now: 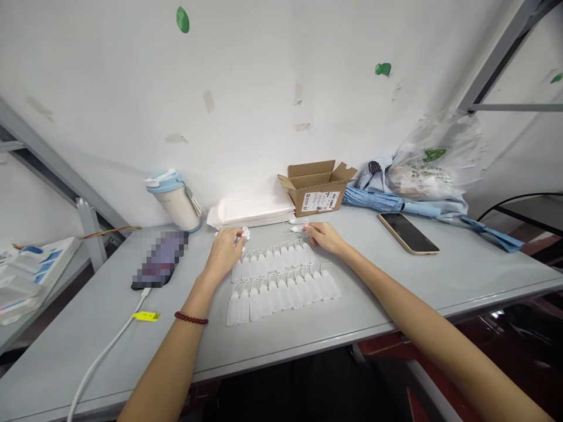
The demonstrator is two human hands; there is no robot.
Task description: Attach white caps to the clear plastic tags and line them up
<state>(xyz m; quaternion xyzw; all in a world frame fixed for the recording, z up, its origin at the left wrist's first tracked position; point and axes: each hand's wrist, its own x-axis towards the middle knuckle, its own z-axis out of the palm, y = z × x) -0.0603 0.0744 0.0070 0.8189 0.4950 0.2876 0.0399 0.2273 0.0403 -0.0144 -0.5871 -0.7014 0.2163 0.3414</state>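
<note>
1. Nearest the person, the grey smooth-topped counter (255,340) has a thin white cable (105,351) with a yellow tag running up its left side to a dark flat device (152,266), its face blurred.
2. A dark red beaded bracelet (191,318) circles the person's left wrist.
3. Midway, between the forearms, lie the small translucent white plastic bottles with thin curved tubes (282,293) – two rows side by side, one behind the other.
4. The left hand (225,252) bends over some small white pieces (246,233) just left of the back row; I can't tell whether it grasps any.
5. The right hand (325,237) has its fingertips drawn together at the end of a white bottle lying sideways (297,228) behind the rows – whether gripped or merely touched, I can't tell.
6. Off to the right rests a black-screened phone in a pale gold case (409,233).
7. Farther back stand a cream cup with a light blue lid (178,202), a stack of flat white packets (253,212) and an open brown cardboard box (319,193), beside a folded blue umbrella (378,201).
</note>
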